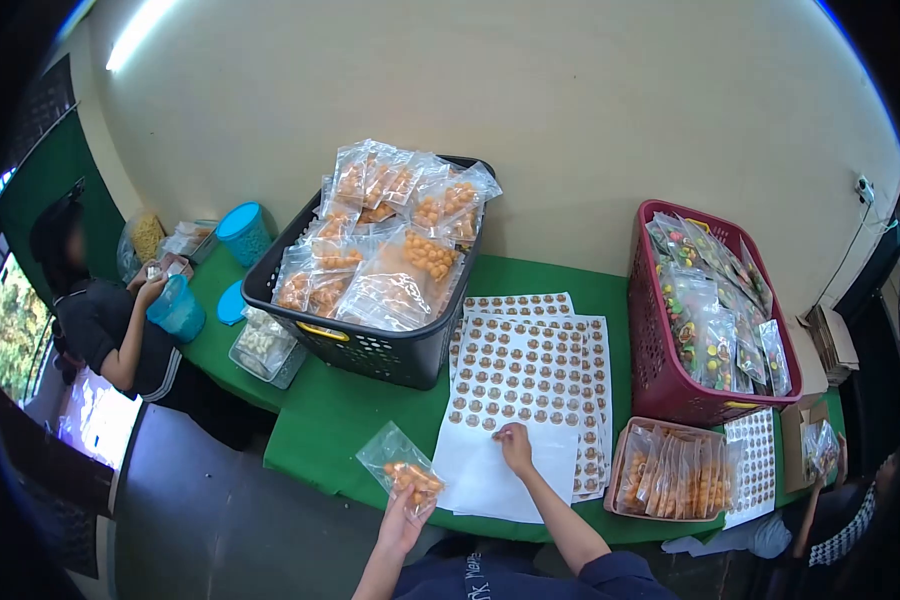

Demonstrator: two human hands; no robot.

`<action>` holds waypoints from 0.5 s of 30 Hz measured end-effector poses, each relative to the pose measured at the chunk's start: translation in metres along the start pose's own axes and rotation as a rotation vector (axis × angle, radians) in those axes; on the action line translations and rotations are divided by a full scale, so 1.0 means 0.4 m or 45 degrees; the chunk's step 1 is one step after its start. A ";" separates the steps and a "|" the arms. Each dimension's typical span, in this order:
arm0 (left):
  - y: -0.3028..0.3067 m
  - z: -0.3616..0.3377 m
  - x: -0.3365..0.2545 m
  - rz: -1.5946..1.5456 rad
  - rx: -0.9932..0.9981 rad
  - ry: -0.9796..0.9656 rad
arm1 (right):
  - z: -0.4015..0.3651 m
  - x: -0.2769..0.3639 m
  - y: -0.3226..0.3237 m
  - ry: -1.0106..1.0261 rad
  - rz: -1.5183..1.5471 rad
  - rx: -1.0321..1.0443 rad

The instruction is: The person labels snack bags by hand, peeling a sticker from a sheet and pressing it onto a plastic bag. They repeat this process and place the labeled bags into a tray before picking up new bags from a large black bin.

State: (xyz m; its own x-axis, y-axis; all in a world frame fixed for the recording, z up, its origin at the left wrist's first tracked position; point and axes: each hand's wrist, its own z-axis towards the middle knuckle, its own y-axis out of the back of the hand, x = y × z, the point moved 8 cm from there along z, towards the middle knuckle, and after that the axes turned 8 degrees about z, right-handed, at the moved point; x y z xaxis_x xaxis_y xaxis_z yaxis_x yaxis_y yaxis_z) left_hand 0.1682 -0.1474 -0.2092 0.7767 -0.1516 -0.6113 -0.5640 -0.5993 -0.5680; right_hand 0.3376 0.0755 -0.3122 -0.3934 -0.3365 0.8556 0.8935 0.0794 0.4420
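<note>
My left hand (406, 515) grips a clear plastic bag of orange snacks (410, 478) by its lower end, in front of the table's near edge. The bag's upper part stands up unfilled. My right hand (515, 448) pinches a small round sticker (497, 436) just below the last rows of a sticker sheet (510, 370). The lower part of that sheet is bare white. More sticker sheets (595, 400) lie beneath it on the green cloth.
A black basket (390, 350) heaped with snack bags stands behind left. To the right are a maroon basket (650, 370) of colourful packets and a tray (660, 513) of filled bags. One person (120, 330) works at far left; another person's arm (812, 510) shows at far right.
</note>
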 end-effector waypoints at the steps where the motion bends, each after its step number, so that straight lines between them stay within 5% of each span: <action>1: -0.037 -0.016 -0.020 0.008 0.023 -0.017 | -0.008 0.024 -0.011 -0.114 0.278 0.095; 3: -0.074 -0.018 -0.034 0.030 0.070 -0.036 | -0.060 0.112 -0.018 -0.346 0.827 0.291; 6: -0.090 -0.005 -0.032 0.133 0.150 -0.076 | -0.093 0.279 0.043 -0.653 1.022 0.530; 15: -0.187 -0.001 -0.029 0.548 0.361 -0.117 | -0.098 0.546 0.147 -0.391 0.928 0.551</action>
State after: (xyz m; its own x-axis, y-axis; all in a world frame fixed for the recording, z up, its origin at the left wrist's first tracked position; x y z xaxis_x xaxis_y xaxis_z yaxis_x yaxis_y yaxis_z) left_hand 0.2014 -0.1010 -0.1594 0.4370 -0.2602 -0.8610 -0.8906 -0.2593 -0.3736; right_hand 0.3127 -0.0303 -0.1097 0.1428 0.1963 0.9701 0.8086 0.5421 -0.2288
